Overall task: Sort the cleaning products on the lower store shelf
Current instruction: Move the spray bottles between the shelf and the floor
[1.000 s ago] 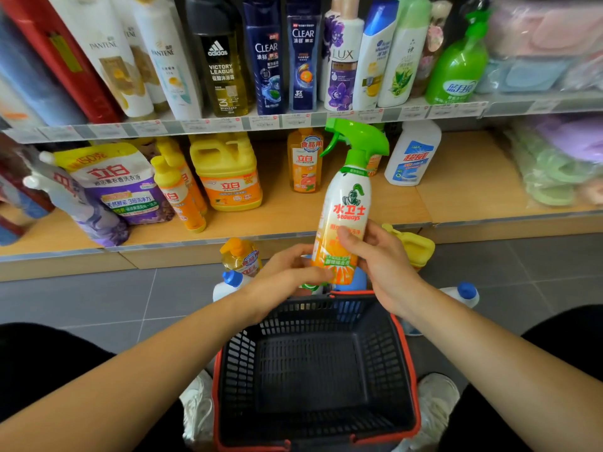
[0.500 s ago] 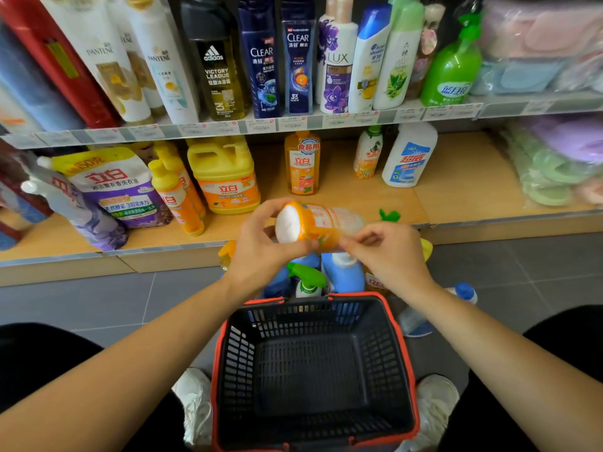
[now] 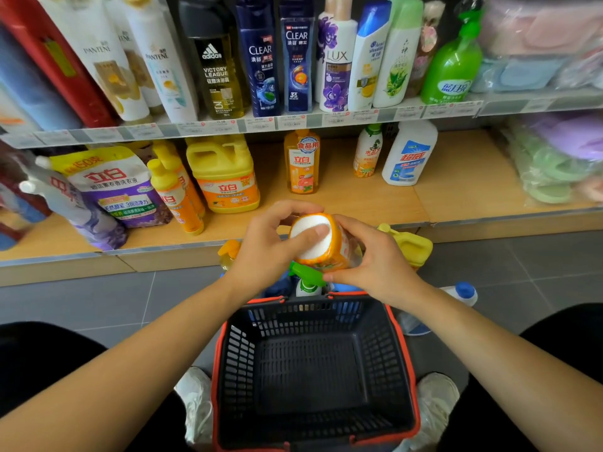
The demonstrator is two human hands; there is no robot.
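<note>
I hold an orange-and-white spray bottle [image 3: 318,247] tipped over, its white base facing me. My left hand [image 3: 267,246] grips it from the left with the thumb across the base. My right hand [image 3: 372,259] grips it from the right. On the lower shelf [image 3: 359,203] stand a matching spray bottle [image 3: 368,151], a white bottle with a blue label [image 3: 409,153], an orange dish-soap bottle [image 3: 301,163], a yellow jug [image 3: 225,176], orange-capped yellow bottles [image 3: 177,190] and a purple refill pouch [image 3: 111,187].
A dark basket with a red rim [image 3: 313,370] sits on the floor between my feet. Behind it on the floor stand another green-trigger spray bottle [image 3: 306,280], a yellow jug [image 3: 409,244] and a blue-capped bottle [image 3: 461,293]. Shampoo bottles [image 3: 261,57] fill the upper shelf.
The spray bottle went from upright in front of the shelf to tipped over, its base now turned fully toward me and lower, with both hands still on it.
</note>
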